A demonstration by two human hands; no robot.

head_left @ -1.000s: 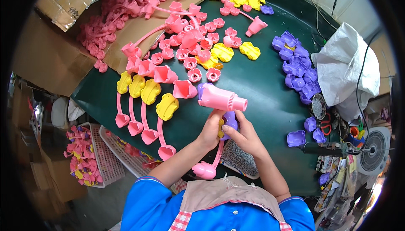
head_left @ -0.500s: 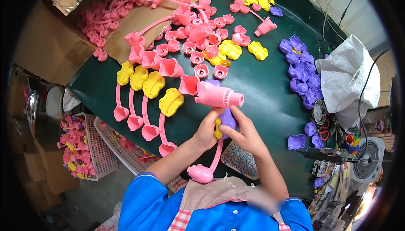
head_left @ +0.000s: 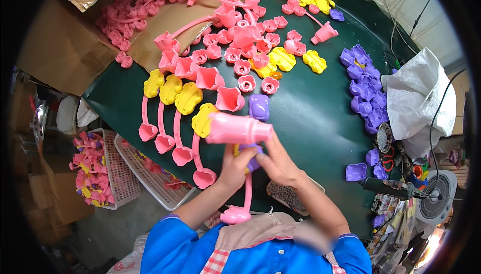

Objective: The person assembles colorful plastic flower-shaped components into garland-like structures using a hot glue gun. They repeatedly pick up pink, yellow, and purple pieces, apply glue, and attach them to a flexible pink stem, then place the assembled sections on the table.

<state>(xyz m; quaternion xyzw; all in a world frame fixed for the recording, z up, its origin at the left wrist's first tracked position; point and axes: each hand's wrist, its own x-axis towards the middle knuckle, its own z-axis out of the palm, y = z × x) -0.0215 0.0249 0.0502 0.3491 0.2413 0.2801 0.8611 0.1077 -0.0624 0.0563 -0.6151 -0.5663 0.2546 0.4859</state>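
Observation:
My left hand (head_left: 233, 168) and my right hand (head_left: 278, 163) are both closed around a toy assembly of plastic pieces. At its top is a pink fluted tube (head_left: 238, 129), lying sideways and slightly blurred. A purple shell (head_left: 254, 163) shows between my fingers, with yellow plastic partly hidden beside it. From below them a thin pink stem (head_left: 248, 189) runs down to a pink bulb-shaped end (head_left: 235, 215) near my apron. Just beyond my hands a loose purple shell (head_left: 259, 107) lies on the table. To the left, a yellow shell (head_left: 201, 119) sits by the fluted tube.
Pink stems with cups and yellow shells stand in a row at left, ending at a pink cup (head_left: 204, 178). Pink parts fill a cardboard box (head_left: 65, 56). Purple shells (head_left: 368, 91) lie right, beside a white sack (head_left: 421, 96) and a fan (head_left: 438, 196). Baskets (head_left: 153, 176) stand lower left.
Both hands have shifted left and slightly down with the toy assembly, and the pink tube has moved with them. The purple shell behind it now shows fully. The whole view has shifted slightly.

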